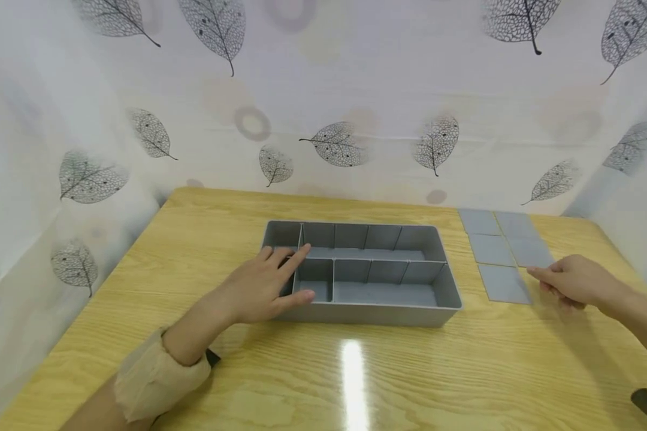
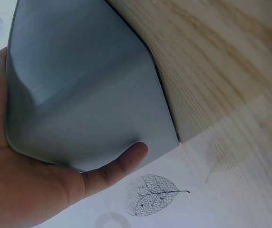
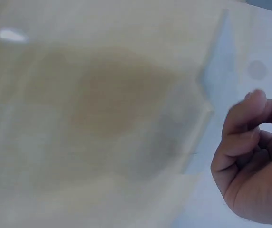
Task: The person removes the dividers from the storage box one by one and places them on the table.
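Observation:
A long grey divider box (image 1: pixel 377 316) lies on the wooden table, with a lengthwise wall down its middle and short cross dividers near its left end. My left hand (image 1: pixel 264 286) rests over that left end, fingers spread and nearly straight across the rim, thumb along the outside of the front wall; in the left wrist view the thumb (image 2: pixel 119 166) lies against the grey wall. Several flat grey rectangular plates (image 1: pixel 504 282) lie to the right of the box. At their right edge is my right hand (image 1: pixel 579 281), index finger pointing at the nearest plate, other fingers curled. Nothing shows in its grasp.
The wooden table (image 1: pixel 399 377) runs up to a pale cloth backdrop (image 1: pixel 383 78) with leaf prints at the back and both sides. Ridges line the inner walls of the box. A bright reflection lies on the tabletop in front of it.

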A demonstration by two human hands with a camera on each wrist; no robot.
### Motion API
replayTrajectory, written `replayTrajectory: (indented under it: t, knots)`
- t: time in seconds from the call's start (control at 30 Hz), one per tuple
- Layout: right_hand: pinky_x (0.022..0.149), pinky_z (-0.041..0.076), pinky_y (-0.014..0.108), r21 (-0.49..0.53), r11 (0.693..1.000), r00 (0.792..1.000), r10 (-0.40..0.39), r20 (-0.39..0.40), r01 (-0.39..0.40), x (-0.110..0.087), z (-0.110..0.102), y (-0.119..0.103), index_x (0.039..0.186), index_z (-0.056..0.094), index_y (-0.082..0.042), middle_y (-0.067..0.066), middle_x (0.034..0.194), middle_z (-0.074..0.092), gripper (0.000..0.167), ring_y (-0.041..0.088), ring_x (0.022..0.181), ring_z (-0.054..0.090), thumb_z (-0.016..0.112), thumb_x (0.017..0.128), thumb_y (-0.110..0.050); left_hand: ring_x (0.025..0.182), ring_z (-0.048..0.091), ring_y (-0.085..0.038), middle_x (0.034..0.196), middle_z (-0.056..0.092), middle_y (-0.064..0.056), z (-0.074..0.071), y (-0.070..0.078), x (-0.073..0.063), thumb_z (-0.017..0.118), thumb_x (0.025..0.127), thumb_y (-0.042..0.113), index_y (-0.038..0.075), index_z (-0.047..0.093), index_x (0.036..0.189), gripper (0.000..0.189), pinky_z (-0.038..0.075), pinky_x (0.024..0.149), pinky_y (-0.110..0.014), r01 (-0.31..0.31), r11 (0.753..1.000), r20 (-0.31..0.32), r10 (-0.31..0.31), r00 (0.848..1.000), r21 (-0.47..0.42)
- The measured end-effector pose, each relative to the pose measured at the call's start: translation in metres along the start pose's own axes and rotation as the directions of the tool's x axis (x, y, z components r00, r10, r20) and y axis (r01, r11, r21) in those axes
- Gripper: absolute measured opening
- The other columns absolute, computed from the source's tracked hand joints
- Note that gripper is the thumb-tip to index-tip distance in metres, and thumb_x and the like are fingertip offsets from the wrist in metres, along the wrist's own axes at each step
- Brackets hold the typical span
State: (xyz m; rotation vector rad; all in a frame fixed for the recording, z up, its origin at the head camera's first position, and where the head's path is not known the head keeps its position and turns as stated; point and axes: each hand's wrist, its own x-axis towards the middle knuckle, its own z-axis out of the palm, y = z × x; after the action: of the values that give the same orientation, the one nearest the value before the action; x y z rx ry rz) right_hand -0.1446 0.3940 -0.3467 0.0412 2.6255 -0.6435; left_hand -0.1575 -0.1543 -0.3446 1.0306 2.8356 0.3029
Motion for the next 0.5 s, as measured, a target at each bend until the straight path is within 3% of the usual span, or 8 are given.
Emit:
replayTrajectory:
  t: [0.07, 0.2, 0.33, 0.5]
  knots:
    - [0.045, 0.033, 0.026, -0.045, 0.999, 0.998, -0.032, -0.060, 0.029, 0.001, -0.012, -0.018, 0.076, 0.062, -0.007, -0.002, 0.050, 0.048, 0.054, 0.010, 0.043, 0.041, 0.038, 0.108, -0.043, 0.135, 0.043, -0.046, 0.151, 0.043, -0.022, 0.000, 0.000, 0.000, 0.045, 0.098, 0.064, 0.013, 0.020, 0.161, 0.085, 0.039, 0.110, -0.058, -0.001, 1.000, -0.004, 0.001, 1.000, 0.002]
    - [0.050, 0.032, 0.029, -0.123, 0.989, 0.985, -0.096, -0.147, 0.078, 0.001, -0.023, -0.071, 0.078, 0.064, -0.009, 0.000, 0.050, 0.051, 0.051, 0.013, 0.047, 0.043, 0.043, 0.106, -0.045, 0.134, 0.043, -0.045, 0.151, 0.043, -0.022, -0.001, 0.000, -0.001, 0.045, 0.098, 0.064, 0.012, 0.021, 0.161, 0.085, 0.039, 0.110, -0.058, 0.000, 1.000, -0.004, 0.000, 1.000, 0.009]
    - [0.054, 0.036, 0.030, -0.145, 0.976, 0.963, -0.188, -0.192, 0.161, -0.006, -0.017, -0.133, 0.076, 0.067, -0.013, 0.000, 0.050, 0.052, 0.045, 0.017, 0.049, 0.047, 0.049, 0.104, -0.044, 0.134, 0.044, -0.044, 0.151, 0.043, -0.021, -0.001, 0.001, -0.001, 0.045, 0.098, 0.064, 0.012, 0.020, 0.161, 0.085, 0.039, 0.110, -0.057, -0.001, 1.000, 0.001, 0.001, 1.000, 0.013]
    - [0.056, 0.042, 0.029, -0.098, 0.946, 0.920, -0.322, -0.222, 0.308, -0.019, 0.001, -0.202, 0.071, 0.068, -0.016, -0.003, 0.048, 0.050, 0.041, 0.015, 0.046, 0.046, 0.055, 0.102, -0.040, 0.132, 0.045, -0.042, 0.151, 0.043, -0.020, 0.000, 0.001, 0.001, 0.042, 0.099, 0.066, 0.012, 0.020, 0.161, 0.085, 0.043, 0.106, -0.056, -0.003, 0.999, 0.000, 0.003, 1.000, 0.033]
